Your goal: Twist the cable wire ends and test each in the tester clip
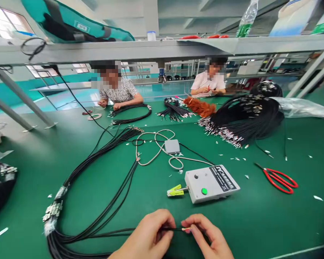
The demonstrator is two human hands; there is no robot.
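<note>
My left hand (152, 235) is closed around a black cable (116, 231) near its end, low in the middle of the head view. The stripped tip of that cable, with thin coloured wires, is pinched between the thumb and forefinger of my right hand (209, 233). To the left the cable runs into a looped bundle of black cables (94, 154), bound with clear wrap and bearing metal connectors (53, 212). Just beyond my hands sits a grey box (212, 183) with a green button and a knob. A yellow-green clip (176, 191) sticks out from its left side.
Red-handled scissors (279, 180) lie at right. Behind them is a large pile of black cables (248, 120). A small grey block (172, 146) with a grey cord lies mid-table. Two people sit across the table, under a raised shelf (110, 50). White scraps dot the green surface.
</note>
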